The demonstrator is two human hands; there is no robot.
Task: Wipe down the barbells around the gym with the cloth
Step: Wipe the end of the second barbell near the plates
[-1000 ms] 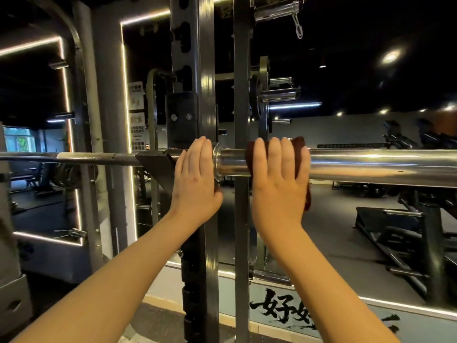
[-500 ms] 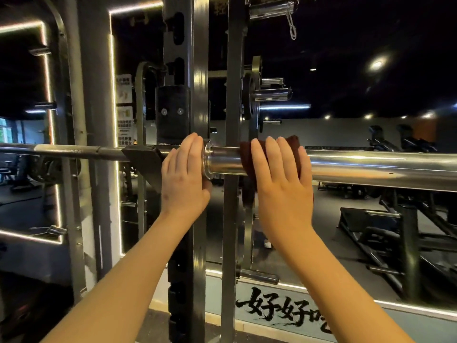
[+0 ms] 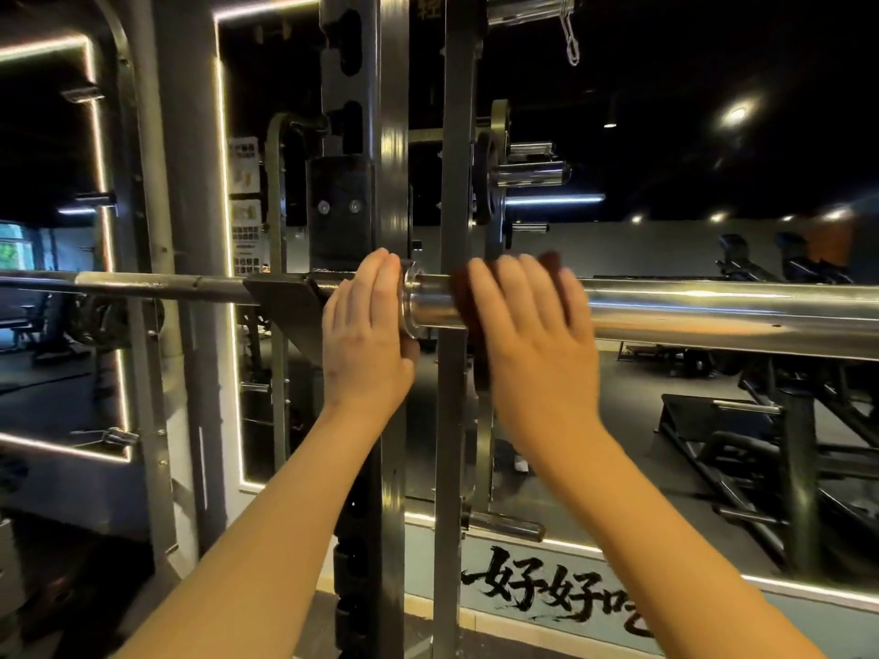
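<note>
The barbell (image 3: 713, 316) runs across the view from 9 o'clock to 3 o'clock, its thin shaft (image 3: 142, 283) resting in the hook (image 3: 280, 297) of the rack (image 3: 447, 444). It is steel, so judge it heavy and rigid; seated in the hook, it should stay put under wiping pressure.

The left hand (image 3: 366, 335) lies against the shaft at the 9 o'clock side of the collar (image 3: 410, 297). Its fingers are straight and together, bracing rather than clasping, and the thumb sits low by the collar.

At 3 o'clock of the collar, the dark red cloth (image 3: 460, 297) is draped over the thick polished sleeve. The right hand (image 3: 532, 335) presses it flat with extended fingers. The cloth is soft and limp and will bunch unless pinned by the palm. The chrome looks slick, so wrapping the cloth round the sleeve would give a surer hold than flat pressure.
</note>
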